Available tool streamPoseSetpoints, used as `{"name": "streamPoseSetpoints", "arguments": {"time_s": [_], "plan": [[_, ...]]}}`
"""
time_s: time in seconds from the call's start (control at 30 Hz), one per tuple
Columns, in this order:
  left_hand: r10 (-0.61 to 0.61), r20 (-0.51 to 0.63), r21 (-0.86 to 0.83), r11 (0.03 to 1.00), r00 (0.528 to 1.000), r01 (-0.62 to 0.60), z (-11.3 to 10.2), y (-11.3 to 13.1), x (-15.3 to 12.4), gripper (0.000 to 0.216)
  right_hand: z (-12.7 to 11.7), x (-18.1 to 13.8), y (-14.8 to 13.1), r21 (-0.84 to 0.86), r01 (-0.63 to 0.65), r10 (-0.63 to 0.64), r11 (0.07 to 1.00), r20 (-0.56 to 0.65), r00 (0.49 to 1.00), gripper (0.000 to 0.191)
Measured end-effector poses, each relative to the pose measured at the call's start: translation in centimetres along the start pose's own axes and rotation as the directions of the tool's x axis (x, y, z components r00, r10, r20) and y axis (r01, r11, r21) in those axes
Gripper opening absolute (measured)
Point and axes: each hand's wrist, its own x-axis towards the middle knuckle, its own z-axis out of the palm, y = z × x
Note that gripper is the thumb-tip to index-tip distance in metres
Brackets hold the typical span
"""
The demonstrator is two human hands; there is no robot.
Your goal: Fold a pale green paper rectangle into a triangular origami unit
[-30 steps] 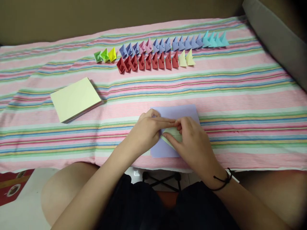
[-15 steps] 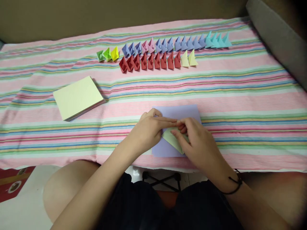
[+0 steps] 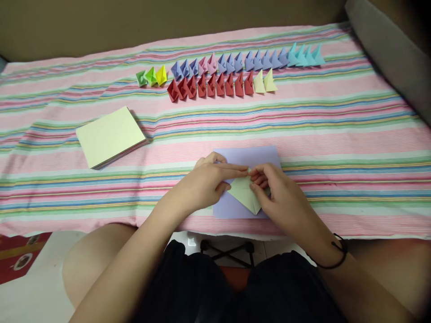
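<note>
A pale green folded paper piece (image 3: 245, 194) lies on a lilac sheet (image 3: 235, 207) near the front edge of the striped cloth. My left hand (image 3: 205, 184) presses on the piece's upper edge with its forefinger stretched out to the right. My right hand (image 3: 279, 195) pinches the piece's top right part, fingers curled together. The two forefingers nearly meet above the piece.
A stack of pale yellow square papers (image 3: 109, 137) lies to the left. Two rows of several folded paper shapes (image 3: 232, 74), green, yellow, red, lilac, pink and teal, stand at the far side. A grey cushion (image 3: 393, 58) borders the right. My knees are below the cloth's edge.
My right hand slid right and back off the green piece, so more of its triangular shape shows. The left hand stayed almost in place.
</note>
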Motion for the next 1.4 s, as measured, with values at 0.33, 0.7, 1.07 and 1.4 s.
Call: {"name": "streamPoseSetpoints", "arguments": {"time_s": [0.33, 0.7, 1.07, 1.4], "plan": [[0.037, -0.014, -0.177, 0.984, 0.999, -0.039, -0.5, -0.7, -0.5, 0.058, -0.1, 0.1, -0.2, -0.004, 0.0, 0.001, 1.0, 0.008, 1.0, 0.017], [-0.249, -0.388, -0.147, 0.967, 0.888, 0.207, 3.6, 2.6, 0.4, 0.014, 0.1, 0.0, 0.2, 0.008, 0.019, -0.019, 1.0, 0.002, 1.0, 0.02], [-0.19, -0.214, -0.138, 0.977, 0.958, 0.163, 1.8, 1.1, 0.1, 0.034, 0.1, 0.1, 0.3, 0.084, -0.003, 0.004, 0.996, -0.008, 1.0, 0.018], [-0.2, -0.209, -0.119, 0.977, 0.957, 0.178, 1.4, 0.3, -0.4, 0.044, -1.8, -0.1, 1.4, -0.048, -0.067, 0.058, 0.997, -0.161, 0.985, 0.033]]}}
